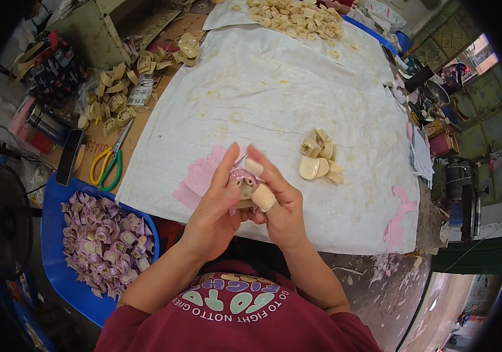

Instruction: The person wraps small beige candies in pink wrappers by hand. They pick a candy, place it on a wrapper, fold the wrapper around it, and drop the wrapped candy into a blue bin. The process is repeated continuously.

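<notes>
Between my two hands, above the near edge of the white-covered table, is a small heel-shaped piece [245,189], cream with a purple glitter covering. My left hand [209,218] steadies it from the left with the fingers raised along its side. Curled round it from the other side is my right hand [288,216], with pale tape on its thumb and a finger. Pink sheets [191,180] lie fanned out beside my left hand, partly hidden by it. A small cluster of bare cream heel-shaped pieces [314,167] sits to the right of my hands.
At lower left, a blue tub [50,243] holds many purple glitter pieces [103,249]. Scissors [110,167] and a phone [70,155] lie by it. More cream pieces are heaped at the far end [298,22] and left [113,102]. Pink scraps [401,216] lie right.
</notes>
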Available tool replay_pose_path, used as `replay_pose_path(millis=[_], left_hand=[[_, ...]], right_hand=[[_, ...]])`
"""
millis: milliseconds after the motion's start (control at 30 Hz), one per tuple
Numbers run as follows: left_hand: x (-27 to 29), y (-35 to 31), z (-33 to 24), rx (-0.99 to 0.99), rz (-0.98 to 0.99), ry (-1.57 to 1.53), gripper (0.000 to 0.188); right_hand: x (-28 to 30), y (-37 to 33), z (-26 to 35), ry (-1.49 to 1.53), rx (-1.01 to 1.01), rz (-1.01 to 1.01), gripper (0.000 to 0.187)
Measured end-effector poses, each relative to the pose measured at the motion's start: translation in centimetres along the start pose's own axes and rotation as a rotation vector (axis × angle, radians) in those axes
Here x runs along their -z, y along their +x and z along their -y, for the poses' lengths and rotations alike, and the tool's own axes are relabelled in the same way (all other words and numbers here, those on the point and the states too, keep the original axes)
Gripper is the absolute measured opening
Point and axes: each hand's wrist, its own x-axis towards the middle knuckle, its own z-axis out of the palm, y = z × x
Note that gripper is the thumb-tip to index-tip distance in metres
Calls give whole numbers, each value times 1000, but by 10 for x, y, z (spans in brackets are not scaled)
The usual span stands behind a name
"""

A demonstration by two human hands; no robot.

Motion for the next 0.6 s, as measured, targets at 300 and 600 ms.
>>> replay_pose_path(millis=[300,600], left_hand=[[-1,-2,0,-74,-43,291,61],[8,3,-4,-33,-123,259,58]], right_hand=[[-1,4,0,92,-125,116,30],[-6,1,-6,-132,15,150,32]])
